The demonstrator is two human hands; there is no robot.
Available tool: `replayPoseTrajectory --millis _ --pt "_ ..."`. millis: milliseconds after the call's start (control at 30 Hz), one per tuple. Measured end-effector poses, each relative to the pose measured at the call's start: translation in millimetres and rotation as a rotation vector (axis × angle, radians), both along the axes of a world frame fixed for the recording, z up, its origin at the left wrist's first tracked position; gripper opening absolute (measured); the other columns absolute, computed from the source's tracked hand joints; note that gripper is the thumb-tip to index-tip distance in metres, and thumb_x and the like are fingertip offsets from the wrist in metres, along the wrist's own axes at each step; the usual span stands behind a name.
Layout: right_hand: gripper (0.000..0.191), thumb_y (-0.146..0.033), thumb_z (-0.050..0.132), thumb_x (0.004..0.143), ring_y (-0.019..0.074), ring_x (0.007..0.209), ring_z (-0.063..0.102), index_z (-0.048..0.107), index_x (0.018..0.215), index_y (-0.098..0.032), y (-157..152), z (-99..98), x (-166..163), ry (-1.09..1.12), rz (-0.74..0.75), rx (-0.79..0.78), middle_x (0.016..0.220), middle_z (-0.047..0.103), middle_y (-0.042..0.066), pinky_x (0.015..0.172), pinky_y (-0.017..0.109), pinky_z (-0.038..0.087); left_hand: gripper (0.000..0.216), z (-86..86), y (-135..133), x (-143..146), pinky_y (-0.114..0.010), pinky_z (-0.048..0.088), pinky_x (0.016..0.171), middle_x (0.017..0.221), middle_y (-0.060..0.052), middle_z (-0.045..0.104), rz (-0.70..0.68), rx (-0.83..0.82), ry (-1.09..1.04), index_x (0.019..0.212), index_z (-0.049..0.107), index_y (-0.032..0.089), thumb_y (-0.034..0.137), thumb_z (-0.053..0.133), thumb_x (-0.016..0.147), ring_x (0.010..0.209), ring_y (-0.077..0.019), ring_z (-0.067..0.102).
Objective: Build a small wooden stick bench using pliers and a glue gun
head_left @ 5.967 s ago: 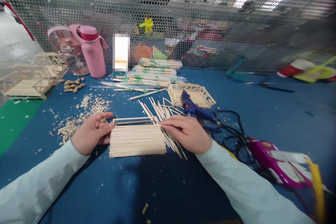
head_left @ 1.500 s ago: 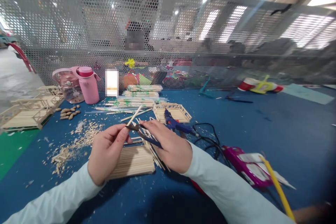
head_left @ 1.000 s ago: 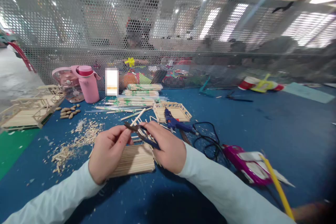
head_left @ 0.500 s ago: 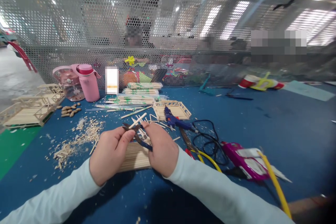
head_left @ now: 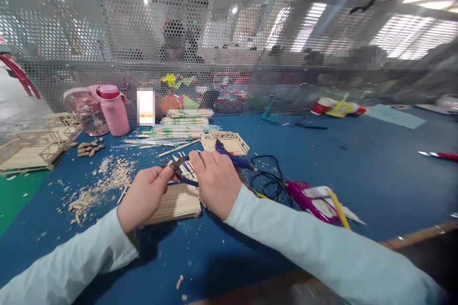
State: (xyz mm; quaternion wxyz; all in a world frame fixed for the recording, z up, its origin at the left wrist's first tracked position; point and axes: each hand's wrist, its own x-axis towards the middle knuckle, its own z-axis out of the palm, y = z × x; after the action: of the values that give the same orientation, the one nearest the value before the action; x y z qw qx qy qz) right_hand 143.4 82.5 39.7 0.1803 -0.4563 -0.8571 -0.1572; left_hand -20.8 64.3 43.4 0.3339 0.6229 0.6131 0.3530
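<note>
My right hand (head_left: 218, 181) is closed around the blue handles of a pair of cutting pliers (head_left: 184, 177), whose dark jaws point left. My left hand (head_left: 145, 195) pinches a thin wooden stick (head_left: 170, 164) right at the jaws; only a short pale end of it shows. Below both hands lies a flat panel of sticks set side by side (head_left: 173, 204). Loose sticks lie just behind the pliers. Behind my right hand, a blue glue gun (head_left: 234, 158) rests against a small stick tray with a railing (head_left: 231, 142), partly covered by that hand.
Wood offcuts (head_left: 103, 188) and peanuts (head_left: 88, 147) lie to the left, near a pink bottle (head_left: 115, 114) and stick models (head_left: 32, 147). Bundled sticks (head_left: 184, 126) stand before a perforated metal screen (head_left: 229, 57). A black cord (head_left: 270, 176) and a purple tool (head_left: 311, 200) lie right.
The long stick that stuck out beyond the jaws now shows only as a short end by my left thumb. My right hand has turned further over the pliers. The view has shifted right.
</note>
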Motion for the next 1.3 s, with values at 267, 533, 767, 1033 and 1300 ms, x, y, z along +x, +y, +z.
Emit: replayPoseTrajectory --millis 267,533,767,1033,1300 --pt "0.028 -0.006 0.043 0.072 0.0158 0.073 0.055 0.054 0.097 -0.014 8.0 15.5 26.7 0.435 0.127 -0.675 0.081 0.060 0.004 0.070 0.028 0.044 0.038 6.8 -18.1 -6.1 -0.022 0.039 0.056 0.061 0.001 0.060 -0.205 0.347 0.144 0.073 0.065 0.017 0.038 0.037 0.088 0.057 -0.0119 0.053" --pt "0.036 -0.031 0.055 0.079 0.0266 0.091 0.056 0.056 0.107 -0.008 0.9 -43.0 79.4 0.012 -0.269 -0.493 0.096 0.059 0.018 0.080 0.037 0.044 0.043 -11.9 -23.5 -15.7 -0.026 0.049 0.071 0.090 -0.008 0.060 -0.354 0.470 0.296 0.123 0.052 0.015 0.013 0.032 0.085 0.078 -0.0151 0.058" --pt "0.064 -0.051 0.055 0.077 0.0340 0.109 0.050 0.048 0.123 -0.007 -1.8 -62.3 85.6 0.085 -0.186 -0.196 0.116 0.055 0.022 0.086 0.051 0.040 0.040 -35.0 -15.4 -18.8 -0.024 0.048 0.064 0.080 -0.004 0.068 -0.334 0.583 0.419 0.127 0.048 0.018 0.016 0.039 0.088 0.072 -0.0150 0.062" --pt "0.028 -0.034 0.043 0.090 0.0156 0.070 0.060 0.059 0.105 -0.016 -49.8 -24.7 79.4 0.345 0.249 -0.245 0.077 0.068 0.005 0.069 0.029 0.045 0.056 -41.0 -26.1 -8.7 -0.026 0.047 0.070 0.081 -0.003 0.068 -0.498 0.776 0.467 0.138 0.030 0.022 0.004 0.040 0.085 0.074 -0.0151 0.059" --pt "0.023 -0.016 0.042 0.089 0.0142 0.073 0.065 0.065 0.092 -0.016 -12.0 -13.8 34.3 0.328 0.385 -0.147 0.082 0.072 0.004 0.068 0.025 0.048 0.045 -16.5 -21.8 -8.2 -0.033 0.041 0.084 0.100 -0.006 0.066 -0.326 0.841 0.538 0.128 0.043 0.021 0.014 0.049 0.085 0.093 -0.0189 0.057"
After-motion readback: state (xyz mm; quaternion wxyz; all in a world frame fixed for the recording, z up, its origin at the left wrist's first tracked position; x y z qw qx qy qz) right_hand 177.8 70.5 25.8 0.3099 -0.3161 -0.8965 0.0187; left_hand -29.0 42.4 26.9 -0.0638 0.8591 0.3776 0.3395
